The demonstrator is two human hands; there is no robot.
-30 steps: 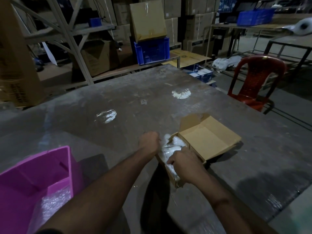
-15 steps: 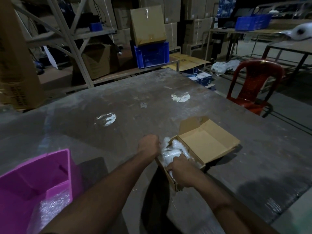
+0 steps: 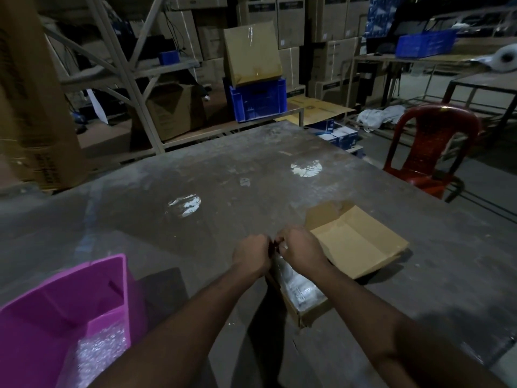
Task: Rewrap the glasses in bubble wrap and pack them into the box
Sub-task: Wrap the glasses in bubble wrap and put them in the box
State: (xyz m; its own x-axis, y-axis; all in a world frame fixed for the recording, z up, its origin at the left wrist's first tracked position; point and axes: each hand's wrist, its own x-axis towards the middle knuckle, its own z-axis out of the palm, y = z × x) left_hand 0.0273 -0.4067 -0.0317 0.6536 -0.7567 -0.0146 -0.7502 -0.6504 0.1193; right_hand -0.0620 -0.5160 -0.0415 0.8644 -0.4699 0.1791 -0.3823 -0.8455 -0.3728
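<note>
A small open cardboard box lies on the table in front of me, its lid folded back to the right. Bubble-wrapped glasses fill the box as a pale, shiny bundle. My left hand and my right hand sit side by side at the far end of the box, knuckles up. The fingers of both curl down onto the far end of the wrap. The fingertips themselves are hidden.
A pink plastic bin with loose bubble wrap stands at the near left. The worn table stretches away ahead. A red plastic chair stands off its right edge. Shelving, cartons and a blue crate line the back.
My right hand has moved from the middle of the wrapped bundle to the far end of the box, beside my left hand. More of the bundle now shows.
</note>
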